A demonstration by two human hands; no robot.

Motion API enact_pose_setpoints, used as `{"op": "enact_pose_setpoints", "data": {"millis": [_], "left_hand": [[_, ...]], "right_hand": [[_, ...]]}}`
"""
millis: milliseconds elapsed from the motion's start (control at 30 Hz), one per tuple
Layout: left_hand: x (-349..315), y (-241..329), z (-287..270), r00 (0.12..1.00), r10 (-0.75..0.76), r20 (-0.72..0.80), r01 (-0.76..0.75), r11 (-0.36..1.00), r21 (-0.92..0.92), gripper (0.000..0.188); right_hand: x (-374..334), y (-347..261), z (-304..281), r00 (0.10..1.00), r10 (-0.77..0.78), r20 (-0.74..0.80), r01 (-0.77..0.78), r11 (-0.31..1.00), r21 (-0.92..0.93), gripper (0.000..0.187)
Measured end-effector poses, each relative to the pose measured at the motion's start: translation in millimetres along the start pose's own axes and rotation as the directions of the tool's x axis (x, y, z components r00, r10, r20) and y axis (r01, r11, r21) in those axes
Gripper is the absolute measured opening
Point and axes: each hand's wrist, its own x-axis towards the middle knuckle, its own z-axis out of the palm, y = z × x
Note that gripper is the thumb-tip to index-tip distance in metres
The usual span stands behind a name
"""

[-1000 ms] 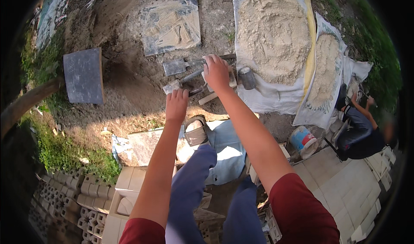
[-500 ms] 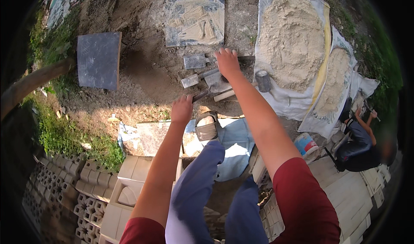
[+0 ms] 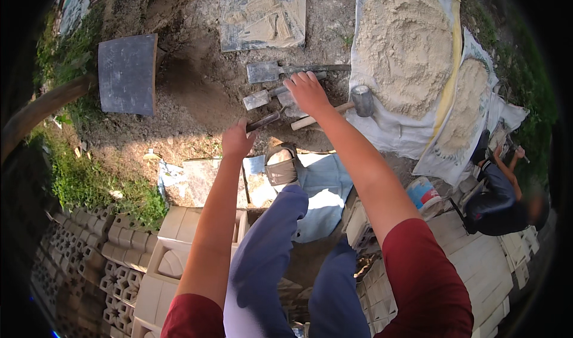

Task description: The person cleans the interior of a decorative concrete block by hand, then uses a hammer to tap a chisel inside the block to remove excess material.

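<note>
My left hand (image 3: 237,140) is closed around the dark handle of a trowel (image 3: 258,98), whose blade lies at one o'clock from it on the dirt. My right hand (image 3: 307,92) is spread open, palm down, fingers resting on the tools there; I cannot tell whether it grips anything. A second trowel (image 3: 264,71) lies at eleven o'clock from that hand, and a mallet (image 3: 360,101) at three o'clock, its head on the white sheet (image 3: 382,129) under the sand pile (image 3: 406,42). A dark slab (image 3: 126,73) lies at nine o'clock, well apart. A mortar-smeared tile (image 3: 262,12) sits at twelve.
</note>
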Motion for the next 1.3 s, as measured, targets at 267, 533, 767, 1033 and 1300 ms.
{"op": "enact_pose_setpoints", "data": {"millis": [267, 533, 767, 1033, 1300], "left_hand": [[5.2, -0.5, 16.8, 0.993, 0.082, -0.079, -0.086, 0.995, -0.055, 0.03], [-1.9, 8.0, 10.7, 0.99, 0.052, -0.132, -0.062, 0.995, -0.073, 0.029], [-2.5, 45.7, -6.4, 0.934, 0.222, -0.28, -0.227, 0.974, 0.014, 0.053], [-51.0, 59.0, -29.7, 0.852, 0.305, -0.426, -0.302, 0.95, 0.076, 0.046], [-171.9, 187.0, 79.2, 0.961, 0.278, 0.006, -0.264, 0.918, -0.297, 0.043]], "right_hand": [[20.3, -20.9, -19.5, 0.936, 0.127, 0.328, -0.171, 0.98, 0.107, 0.018], [-69.9, -56.7, 0.5, 0.205, 0.944, -0.257, -0.714, 0.324, 0.621, 0.029], [-90.5, -17.6, 62.8, 0.044, 0.946, 0.321, -0.628, -0.224, 0.745, 0.056], [-152.1, -62.6, -53.6, -0.114, 0.719, 0.686, -0.127, -0.695, 0.708, 0.034], [-374.9, -125.2, -197.3, 0.101, 0.886, 0.453, -0.164, -0.434, 0.886, 0.039]]}}
